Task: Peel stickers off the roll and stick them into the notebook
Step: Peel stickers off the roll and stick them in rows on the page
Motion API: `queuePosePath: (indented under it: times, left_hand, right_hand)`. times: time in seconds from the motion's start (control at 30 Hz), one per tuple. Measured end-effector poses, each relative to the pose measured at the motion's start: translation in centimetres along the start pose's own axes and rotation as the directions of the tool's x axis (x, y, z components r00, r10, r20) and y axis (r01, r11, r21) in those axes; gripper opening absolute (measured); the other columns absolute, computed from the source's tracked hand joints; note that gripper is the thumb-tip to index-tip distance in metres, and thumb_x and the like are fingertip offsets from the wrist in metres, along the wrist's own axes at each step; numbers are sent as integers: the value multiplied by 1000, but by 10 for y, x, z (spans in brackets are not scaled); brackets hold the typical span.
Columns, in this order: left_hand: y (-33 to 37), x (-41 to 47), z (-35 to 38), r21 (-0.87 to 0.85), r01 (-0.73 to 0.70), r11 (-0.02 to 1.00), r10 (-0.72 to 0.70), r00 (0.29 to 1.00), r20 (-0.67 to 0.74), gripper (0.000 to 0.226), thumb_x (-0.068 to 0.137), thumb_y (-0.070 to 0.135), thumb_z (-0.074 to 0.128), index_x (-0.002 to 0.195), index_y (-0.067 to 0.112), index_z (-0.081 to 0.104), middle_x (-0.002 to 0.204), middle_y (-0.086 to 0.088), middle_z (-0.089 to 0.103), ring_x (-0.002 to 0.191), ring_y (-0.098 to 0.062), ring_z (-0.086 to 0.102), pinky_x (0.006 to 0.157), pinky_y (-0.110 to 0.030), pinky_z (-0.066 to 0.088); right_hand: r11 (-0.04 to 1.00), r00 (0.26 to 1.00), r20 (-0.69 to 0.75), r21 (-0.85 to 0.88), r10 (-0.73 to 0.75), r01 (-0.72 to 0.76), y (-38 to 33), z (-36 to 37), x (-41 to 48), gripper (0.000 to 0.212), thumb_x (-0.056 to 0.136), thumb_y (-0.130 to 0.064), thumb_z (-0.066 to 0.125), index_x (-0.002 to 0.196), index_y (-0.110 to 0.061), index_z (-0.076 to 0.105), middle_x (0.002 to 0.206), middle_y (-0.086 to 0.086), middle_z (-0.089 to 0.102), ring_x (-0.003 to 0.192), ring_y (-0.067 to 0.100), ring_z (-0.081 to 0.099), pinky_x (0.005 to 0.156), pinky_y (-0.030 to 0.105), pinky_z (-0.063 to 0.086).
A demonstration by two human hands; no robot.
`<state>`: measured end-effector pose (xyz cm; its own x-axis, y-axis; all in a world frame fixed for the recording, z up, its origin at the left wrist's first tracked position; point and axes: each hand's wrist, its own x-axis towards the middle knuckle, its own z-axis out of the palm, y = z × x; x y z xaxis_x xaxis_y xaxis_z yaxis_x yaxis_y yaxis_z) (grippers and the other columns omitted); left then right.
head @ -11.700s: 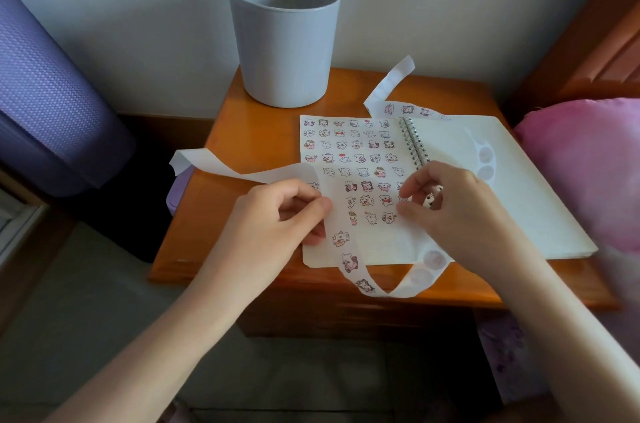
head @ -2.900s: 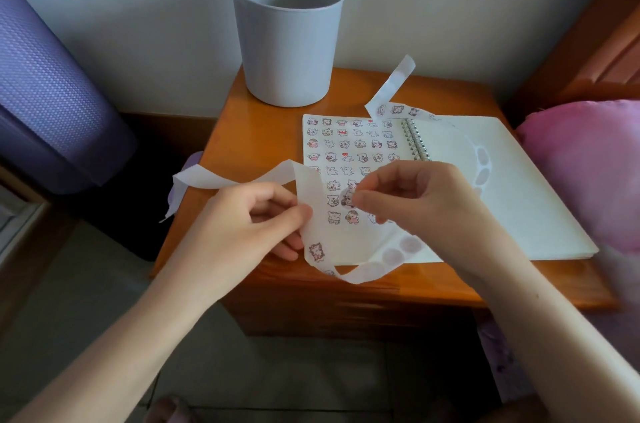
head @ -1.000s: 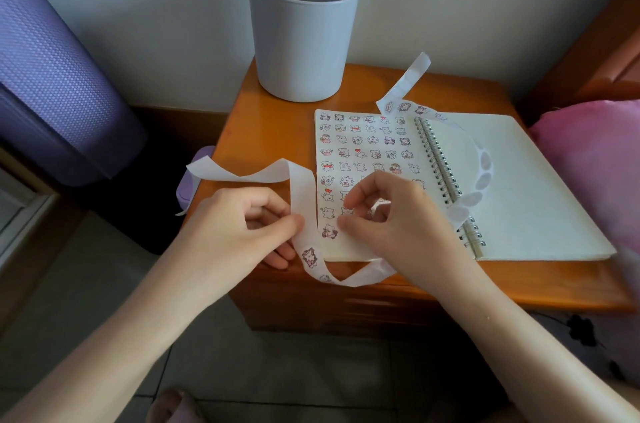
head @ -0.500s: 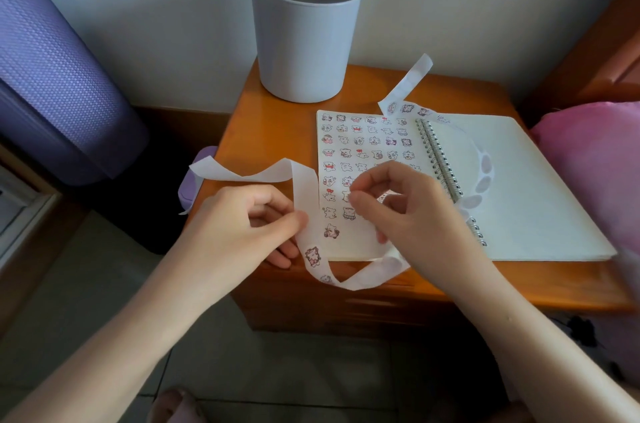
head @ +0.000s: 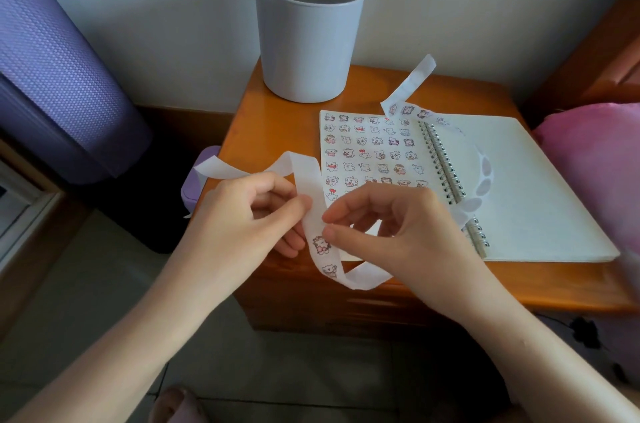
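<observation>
One wooden bedside table (head: 277, 131) carries everything, and the open spiral notebook (head: 519, 200) lies on its right part. Behind the notebook's left page stands a grey bin (head: 308, 37). That left page is filled most of the way down with rows of small cartoon stickers; the right page is blank.

The sticker strip (head: 308, 176) loops round the notebook. One end curls up behind its top edge, and a stretch with empty round spots crosses its right page. The rest swings past its near edge and rises in front of its left page, trailing off to the left.

The left hand (head: 239, 214) pinches that rising stretch between thumb and fingers, just in front of the notebook's near left corner, as it did a second ago.

The right hand (head: 398, 225) is what has changed. A second ago its fingertips pressed on the left page. Now it has drawn back off the notebook to the strip, with thumb and forefinger closing on the strip's right edge at the next sticker (head: 320, 245). Whether that sticker's edge is lifted yet I cannot tell.

I judge that one sticker has just gone onto the page and the next peel is starting. Another sticker (head: 329, 270) waits just below on the strip.
</observation>
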<state>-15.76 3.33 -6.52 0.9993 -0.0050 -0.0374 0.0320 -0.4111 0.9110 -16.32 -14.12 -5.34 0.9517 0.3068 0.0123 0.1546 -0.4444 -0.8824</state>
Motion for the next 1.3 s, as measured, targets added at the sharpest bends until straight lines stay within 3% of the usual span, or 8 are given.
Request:
queuePosePath:
  times: [0.17, 0.3, 0.4, 0.53, 0.77, 0.9, 1.07, 1.3]
  left_hand:
    - [6, -4, -1, -79, -4, 997, 6, 1000, 29, 19, 85, 27, 60, 88, 9, 68, 63, 0, 69, 58, -15, 69, 58, -28, 59]
    - [16, -4, 0, -319, 219, 922, -142, 958, 248, 28, 86, 24, 53, 80, 0, 65, 59, -5, 67, 54, -12, 66, 54, -21, 56]
    - [15, -9, 0, -220, 104, 970, -48, 968, 248, 32, 75, 37, 59, 85, 9, 70, 74, -1, 72, 72, -10, 69, 67, -19, 56]
    - [14, -10, 0, -154, 51, 987, -19, 979, 205, 8, 82, 23, 63, 86, 20, 69, 77, 12, 73, 66, 1, 66, 59, -6, 47]
    - [9, -9, 1, -105, -8, 994, 27, 984, 177, 10, 80, 22, 66, 88, 20, 70, 81, 12, 72, 73, -3, 69, 62, -10, 52]
    - [9, -9, 1, -105, -29, 994, 48, 982, 184, 8, 80, 21, 66, 87, 20, 70, 79, 14, 72, 71, -2, 69, 61, -9, 51]
    - [10, -9, 2, -146, -23, 989, 50, 981, 185, 22, 74, 33, 63, 88, 18, 71, 74, 8, 73, 68, -8, 70, 65, -18, 57]
    - [8, -10, 4, -200, 24, 979, 11, 985, 171, 17, 83, 24, 60, 86, 11, 71, 69, -2, 72, 63, -12, 70, 57, -19, 57]
  right_hand:
    - [995, 999, 25, 89, 38, -40, -1, -5, 1, 8, 78, -20, 74, 85, -24, 74, 76, -11, 71, 63, 0, 60, 50, 6, 38]
    - [981, 997, -54, 192, 52, -41, -1, -8, 2, 8, 76, -16, 75, 83, -19, 75, 73, -5, 72, 58, 6, 62, 48, 6, 39]
    - [979, 994, -98, 202, 56, -35, -1, -9, 2, 6, 77, -16, 74, 82, -18, 75, 74, -5, 72, 58, 7, 62, 47, 6, 39]
    - [986, 993, -99, 161, 61, -44, -1, -8, 1, 4, 78, -17, 73, 81, -19, 75, 73, -9, 72, 60, 5, 63, 45, 6, 37]
    - [994, 992, -106, 96, 65, -55, -1, -7, 1, 5, 75, -22, 76, 78, -25, 74, 73, -15, 70, 72, 5, 65, 50, 5, 40]
    - [991, 993, -93, 119, 69, -57, 0, -8, 1, 5, 75, -21, 76, 79, -21, 74, 70, -12, 70, 61, 1, 61, 46, 5, 37]
    - [997, 995, -94, 81, 17, -9, 1, -6, 0, 6, 76, -20, 75, 75, -24, 71, 74, -10, 71, 64, 9, 64, 47, 7, 38]
    - [997, 996, -81, -72, -27, 21, 2, -5, -1, 6, 78, -21, 74, 76, -25, 71, 80, -22, 65, 67, -4, 55, 58, 5, 38]
